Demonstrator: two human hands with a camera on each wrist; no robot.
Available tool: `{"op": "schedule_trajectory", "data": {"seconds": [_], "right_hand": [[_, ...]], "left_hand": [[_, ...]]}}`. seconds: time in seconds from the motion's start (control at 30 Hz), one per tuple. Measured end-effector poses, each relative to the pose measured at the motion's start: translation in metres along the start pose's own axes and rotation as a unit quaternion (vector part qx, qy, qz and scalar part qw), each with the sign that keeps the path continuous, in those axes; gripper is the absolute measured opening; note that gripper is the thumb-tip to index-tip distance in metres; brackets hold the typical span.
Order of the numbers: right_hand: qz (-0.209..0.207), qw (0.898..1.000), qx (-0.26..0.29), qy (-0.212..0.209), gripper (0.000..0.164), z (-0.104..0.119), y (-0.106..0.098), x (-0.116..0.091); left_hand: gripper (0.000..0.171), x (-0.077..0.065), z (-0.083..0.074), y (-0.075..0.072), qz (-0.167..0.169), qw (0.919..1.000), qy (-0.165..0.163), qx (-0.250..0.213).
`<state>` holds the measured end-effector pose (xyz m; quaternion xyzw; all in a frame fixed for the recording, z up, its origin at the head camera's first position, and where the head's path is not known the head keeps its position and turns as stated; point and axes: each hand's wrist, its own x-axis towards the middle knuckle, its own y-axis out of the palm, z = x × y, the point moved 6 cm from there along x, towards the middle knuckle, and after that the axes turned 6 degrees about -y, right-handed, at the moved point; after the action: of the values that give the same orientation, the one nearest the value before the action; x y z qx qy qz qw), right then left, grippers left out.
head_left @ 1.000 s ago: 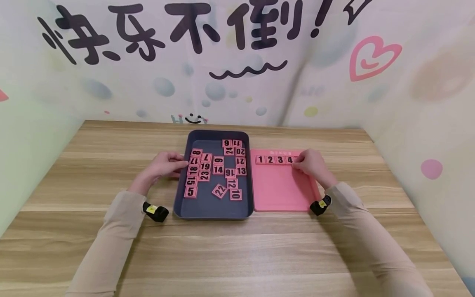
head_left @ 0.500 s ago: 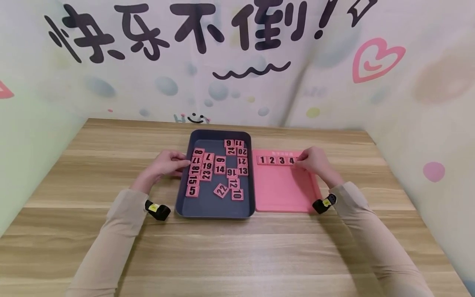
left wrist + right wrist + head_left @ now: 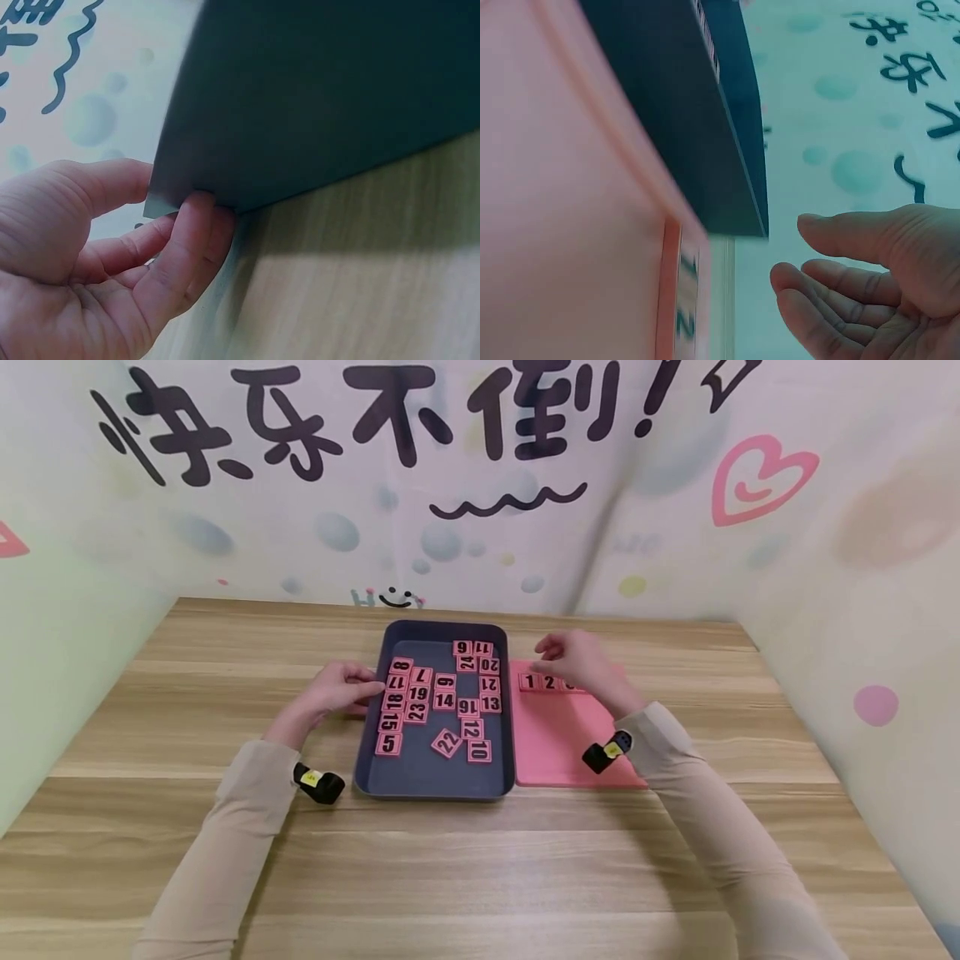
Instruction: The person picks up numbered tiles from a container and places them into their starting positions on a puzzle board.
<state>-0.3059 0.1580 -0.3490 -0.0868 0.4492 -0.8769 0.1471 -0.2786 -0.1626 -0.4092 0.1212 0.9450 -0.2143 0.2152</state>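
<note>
A dark blue tray [image 3: 435, 781] holds loose pink number tiles [image 3: 418, 694]. My left hand [image 3: 330, 693] grips its left side, the thumb at the rim and the other fingers against the outer wall [image 3: 300, 97]. To the tray's right lies a pink board [image 3: 558, 747] with a row of number tiles [image 3: 549, 682] along its top; 1, 2 and part of 3 show, and my right hand hides the rest. My right hand [image 3: 581, 662] hovers over that row, fingers loosely curved. In the right wrist view the right hand [image 3: 862, 289] has nothing between thumb and fingers.
Tray and board stand side by side on a wooden table [image 3: 480, 868]. The tray wall [image 3: 682, 142] rises above the board's left edge. Behind the table hangs a white printed backdrop [image 3: 300, 543].
My right hand has left the right end of the tile row and moved left and up toward the tray. My left hand stays at the tray's side.
</note>
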Motion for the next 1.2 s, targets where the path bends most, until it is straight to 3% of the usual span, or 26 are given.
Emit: {"op": "schedule_trajectory", "data": {"seconds": [0.3, 0.6, 0.8, 1.03, 1.2], "right_hand": [[0.009, 0.999, 0.052, -0.014, 0.029, 0.035, 0.030, 0.018], [0.033, 0.997, 0.070, -0.029, 0.028, 0.053, 0.052, 0.027], [0.050, 0.995, 0.076, -0.036, 0.024, 0.062, 0.064, 0.027], [0.064, 0.992, 0.066, -0.088, 0.025, 0.078, 0.073, 0.022], [0.074, 0.990, 0.078, -0.094, 0.024, 0.087, 0.078, 0.018]], "left_hand": [[0.037, 0.000, 0.000, 0.000, -0.002, 1.0000, -0.002, 0.007], [0.037, 0.001, 0.001, 0.000, -0.003, 1.0000, -0.003, 0.008], [0.036, 0.000, 0.000, 0.001, 0.000, 1.0000, 0.000, 0.001], [0.035, 0.001, 0.000, 0.000, 0.001, 1.0000, 0.004, -0.003], [0.035, 0.001, 0.000, 0.000, -0.001, 1.0000, 0.004, 0.000]]}}
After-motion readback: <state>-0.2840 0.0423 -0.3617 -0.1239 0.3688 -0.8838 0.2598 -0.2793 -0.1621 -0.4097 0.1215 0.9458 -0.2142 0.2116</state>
